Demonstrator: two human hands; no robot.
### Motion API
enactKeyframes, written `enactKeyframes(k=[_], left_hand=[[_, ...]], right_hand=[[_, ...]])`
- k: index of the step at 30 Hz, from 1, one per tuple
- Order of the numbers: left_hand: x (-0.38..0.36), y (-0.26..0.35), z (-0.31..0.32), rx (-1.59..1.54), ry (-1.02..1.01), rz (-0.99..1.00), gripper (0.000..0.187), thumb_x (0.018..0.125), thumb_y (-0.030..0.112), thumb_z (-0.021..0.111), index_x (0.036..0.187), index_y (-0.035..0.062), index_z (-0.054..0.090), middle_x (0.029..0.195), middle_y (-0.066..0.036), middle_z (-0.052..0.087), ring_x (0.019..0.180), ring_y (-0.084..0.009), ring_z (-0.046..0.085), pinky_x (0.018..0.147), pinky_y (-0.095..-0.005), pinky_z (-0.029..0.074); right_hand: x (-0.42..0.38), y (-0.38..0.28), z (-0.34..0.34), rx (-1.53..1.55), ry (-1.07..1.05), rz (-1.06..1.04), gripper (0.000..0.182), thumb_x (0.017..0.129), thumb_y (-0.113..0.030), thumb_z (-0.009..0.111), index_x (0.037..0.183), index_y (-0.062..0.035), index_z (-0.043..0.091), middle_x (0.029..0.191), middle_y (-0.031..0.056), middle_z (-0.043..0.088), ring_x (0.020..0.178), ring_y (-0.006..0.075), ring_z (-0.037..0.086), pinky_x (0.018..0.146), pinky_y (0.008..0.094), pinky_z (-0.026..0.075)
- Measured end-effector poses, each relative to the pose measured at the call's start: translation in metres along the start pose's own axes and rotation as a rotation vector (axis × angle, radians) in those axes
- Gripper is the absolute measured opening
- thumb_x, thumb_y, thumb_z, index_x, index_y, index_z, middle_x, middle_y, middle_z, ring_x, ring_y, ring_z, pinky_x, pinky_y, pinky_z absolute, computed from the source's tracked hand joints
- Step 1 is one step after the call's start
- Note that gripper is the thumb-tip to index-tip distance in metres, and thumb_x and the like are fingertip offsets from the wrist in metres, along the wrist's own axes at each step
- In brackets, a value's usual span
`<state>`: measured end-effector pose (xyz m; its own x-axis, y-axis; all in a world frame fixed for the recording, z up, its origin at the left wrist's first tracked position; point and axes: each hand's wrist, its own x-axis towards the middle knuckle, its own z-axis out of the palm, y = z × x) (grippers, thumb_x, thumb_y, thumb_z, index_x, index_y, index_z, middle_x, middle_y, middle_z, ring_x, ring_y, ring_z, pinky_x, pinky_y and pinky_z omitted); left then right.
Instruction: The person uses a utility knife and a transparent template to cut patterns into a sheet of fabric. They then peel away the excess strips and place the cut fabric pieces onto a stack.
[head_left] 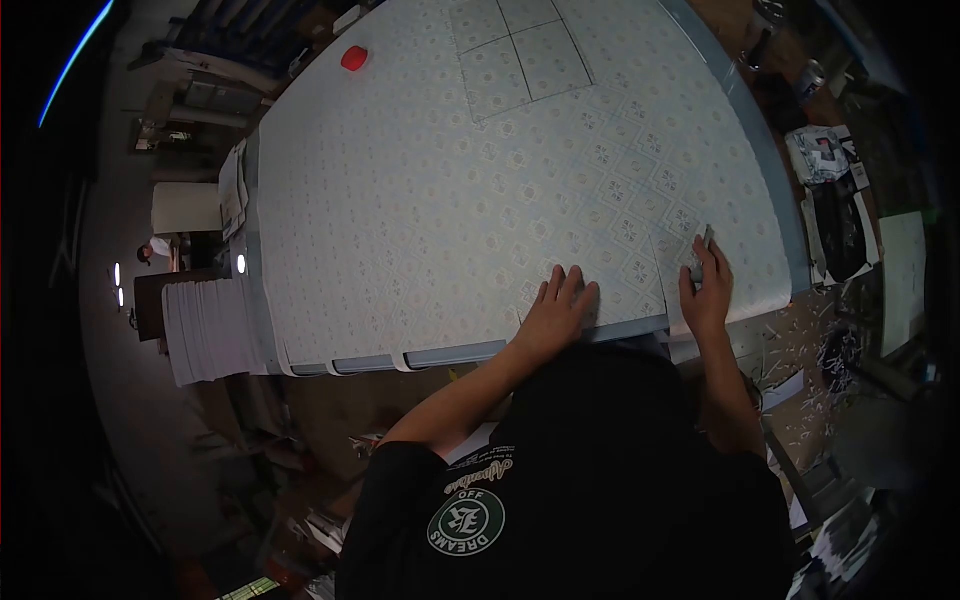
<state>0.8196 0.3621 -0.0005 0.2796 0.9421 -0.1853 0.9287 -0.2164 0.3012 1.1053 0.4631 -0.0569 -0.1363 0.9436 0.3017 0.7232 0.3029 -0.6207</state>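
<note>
A pale patterned sheet [430, 200] covers the large table. My left hand [556, 318] lies on it near the front edge, fingers spread, holding nothing. To its right, my right hand [710, 295] is on the sheet with thumb and fingers bent around a small greyish thing [709, 233], which is mostly hidden and too small to name. A straight cut or seam line runs in the sheet between my two hands. Near the top of the sheet is a rectangle of dark lines [525, 50].
A red object [354, 58] sits on the sheet at the upper left. Stacked pale sheets [210, 330] stand left of the table. A can [810, 78] and a black item [838, 230] lie on the right-hand surface. Scraps litter the floor at right. Another person is far left.
</note>
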Motion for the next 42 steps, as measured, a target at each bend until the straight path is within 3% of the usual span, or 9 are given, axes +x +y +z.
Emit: enactKeyframes(k=[5, 18, 21, 27, 31, 35, 37, 41, 42], left_hand=[[0.017, -0.005, -0.001, 0.116, -0.063, 0.048, 0.060, 0.089, 0.018, 0.067, 0.144, 0.0086, 0.045, 0.148, -0.027, 0.044, 0.135, -0.0560, 0.045, 0.111, -0.0591, 0.044], [0.007, 0.014, -0.008, 0.153, -0.074, 0.016, 0.071, 0.088, 0.015, 0.068, 0.153, 0.0101, 0.039, 0.156, -0.034, 0.035, 0.138, -0.0620, 0.040, 0.112, -0.0592, 0.044], [0.006, 0.027, -0.002, 0.311, -0.016, 0.000, 0.068, 0.091, 0.010, 0.062, 0.155, 0.0094, 0.038, 0.155, -0.033, 0.037, 0.139, -0.0601, 0.040, 0.112, -0.0587, 0.044], [0.000, -0.002, -0.052, -0.029, 0.144, -0.138, 0.060, 0.091, -0.001, 0.053, 0.150, 0.0075, 0.045, 0.144, -0.025, 0.057, 0.129, -0.0465, 0.057, 0.103, -0.0513, 0.052], [-0.027, -0.020, -0.149, 0.060, 0.607, -0.142, 0.055, 0.085, -0.012, 0.051, 0.138, 0.0034, 0.060, 0.136, -0.021, 0.064, 0.121, -0.0397, 0.065, 0.101, -0.0437, 0.055], [-0.091, -0.081, -0.199, 0.332, 0.998, -0.121, 0.066, 0.080, -0.020, 0.052, 0.141, 0.0049, 0.060, 0.137, -0.021, 0.064, 0.126, -0.0391, 0.063, 0.106, -0.0423, 0.053], [-0.124, -0.106, -0.181, 0.326, 0.961, -0.143, 0.065, 0.082, -0.017, 0.055, 0.141, 0.0089, 0.061, 0.140, -0.019, 0.063, 0.130, -0.0401, 0.060, 0.108, -0.0466, 0.051], [-0.177, -0.144, -0.099, 0.163, 0.366, -0.211, 0.058, 0.092, -0.001, 0.055, 0.147, 0.0179, 0.056, 0.154, -0.014, 0.051, 0.144, -0.0404, 0.045, 0.119, -0.0544, 0.036], [-0.186, -0.153, -0.073, 0.156, 0.372, -0.201, 0.058, 0.092, -0.001, 0.055, 0.147, 0.0179, 0.056, 0.154, -0.014, 0.051, 0.144, -0.0404, 0.045, 0.119, -0.0544, 0.036]], right_hand=[[0.026, -0.002, 0.009, 0.146, -0.107, 0.005, 0.056, 0.090, -0.010, 0.071, 0.144, -0.0079, 0.055, 0.139, 0.0255, 0.057, 0.131, 0.0437, 0.052, 0.109, 0.0521, 0.042], [0.032, -0.003, 0.018, 0.045, -0.104, -0.016, 0.056, 0.092, -0.016, 0.071, 0.144, -0.0086, 0.055, 0.141, 0.0178, 0.060, 0.139, 0.0395, 0.048, 0.113, 0.0500, 0.040], [0.033, -0.005, 0.014, -0.021, -0.101, -0.097, 0.054, 0.092, -0.018, 0.071, 0.143, -0.0084, 0.055, 0.144, 0.0184, 0.059, 0.140, 0.0386, 0.048, 0.113, 0.0501, 0.040], [0.034, -0.005, 0.015, -0.034, -0.108, -0.132, 0.047, 0.092, -0.010, 0.070, 0.138, -0.0068, 0.060, 0.148, 0.0227, 0.053, 0.136, 0.0403, 0.052, 0.111, 0.0466, 0.043], [0.033, -0.003, 0.016, 0.024, -0.166, -0.103, 0.048, 0.094, -0.013, 0.070, 0.140, -0.0066, 0.058, 0.149, 0.0255, 0.050, 0.135, 0.0416, 0.052, 0.110, 0.0473, 0.044], [0.033, 0.001, 0.023, 0.020, -0.086, -0.137, 0.045, 0.096, -0.014, 0.069, 0.139, -0.0061, 0.059, 0.148, 0.0264, 0.051, 0.135, 0.0428, 0.051, 0.110, 0.0487, 0.044], [0.031, 0.007, 0.026, -0.027, -0.060, -0.171, 0.044, 0.097, -0.014, 0.068, 0.139, -0.0055, 0.060, 0.147, 0.0260, 0.052, 0.135, 0.0429, 0.050, 0.110, 0.0488, 0.044], [0.031, 0.017, 0.028, -0.112, -0.026, -0.190, 0.044, 0.097, -0.016, 0.069, 0.138, -0.0012, 0.059, 0.143, 0.0265, 0.054, 0.132, 0.0421, 0.050, 0.109, 0.0486, 0.044], [0.031, 0.018, 0.027, -0.093, -0.019, -0.200, 0.045, 0.097, -0.016, 0.069, 0.137, 0.0003, 0.059, 0.142, 0.0268, 0.055, 0.132, 0.0418, 0.050, 0.109, 0.0480, 0.043]])
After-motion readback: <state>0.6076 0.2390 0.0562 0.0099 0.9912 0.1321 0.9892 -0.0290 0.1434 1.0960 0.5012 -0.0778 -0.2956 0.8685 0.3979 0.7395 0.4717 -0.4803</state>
